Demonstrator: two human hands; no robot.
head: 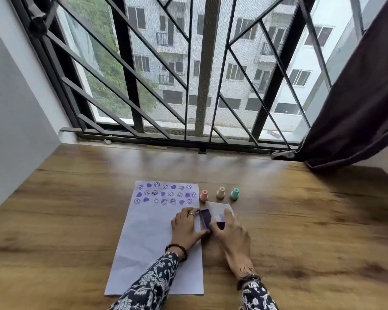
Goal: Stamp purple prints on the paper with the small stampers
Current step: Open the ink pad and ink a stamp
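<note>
A white paper [148, 238] lies on the wooden table, with three rows of purple hearts and smiley prints [165, 193] across its top. Three small stampers stand upright to its right: a pink one [203, 195], a peach one [220, 193] and a teal one [234, 193]. Just below them sits a purple ink pad [205, 219], its white lid [218, 208] partly over it. My left hand [187, 229] grips the pad's left side with thumb and fingers. My right hand [232, 233] rests on the lid and covers the pad's right part.
The wooden table [300, 231] runs up to a barred window [188, 74] at the back. A dark curtain [356, 113] hangs at the right, its hem on the table's far right corner. A white wall [14, 130] bounds the left side.
</note>
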